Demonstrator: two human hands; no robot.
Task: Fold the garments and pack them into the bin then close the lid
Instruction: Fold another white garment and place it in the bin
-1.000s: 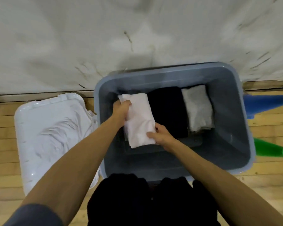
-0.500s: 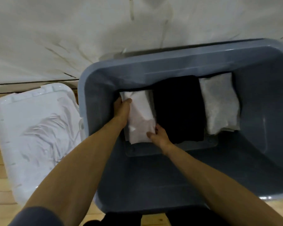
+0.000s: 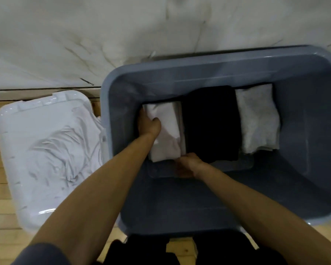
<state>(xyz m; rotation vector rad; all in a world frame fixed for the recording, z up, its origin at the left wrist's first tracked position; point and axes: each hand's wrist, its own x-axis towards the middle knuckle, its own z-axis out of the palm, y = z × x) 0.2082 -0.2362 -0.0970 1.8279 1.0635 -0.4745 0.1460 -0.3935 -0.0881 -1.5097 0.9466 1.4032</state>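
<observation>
white folded garment (image 3: 165,131) gripped by left hand (image 3: 148,125) in bin (image 3: 180,217), right hand (image 3: 187,165) grip unclear

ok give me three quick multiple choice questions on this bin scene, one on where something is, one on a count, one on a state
1. Where does the white lid lie?
A. on the floor left of the bin
B. on top of the bin
C. inside the bin

2. How many folded garments lie in the grey bin?
A. one
B. three
C. five

3. What is the left hand doing?
A. hanging idle outside the bin
B. gripping the pale pink garment
C. lifting the lid

Answers:
1. A: the lid rests on the wood floor beside the bin's left wall, with a loose white cloth on it.
2. B: the pale pink garment, a black garment and a light grey garment sit in a row.
3. B: its thumb curls over the pink garment's top, while the right hand is at its near edge.
</observation>
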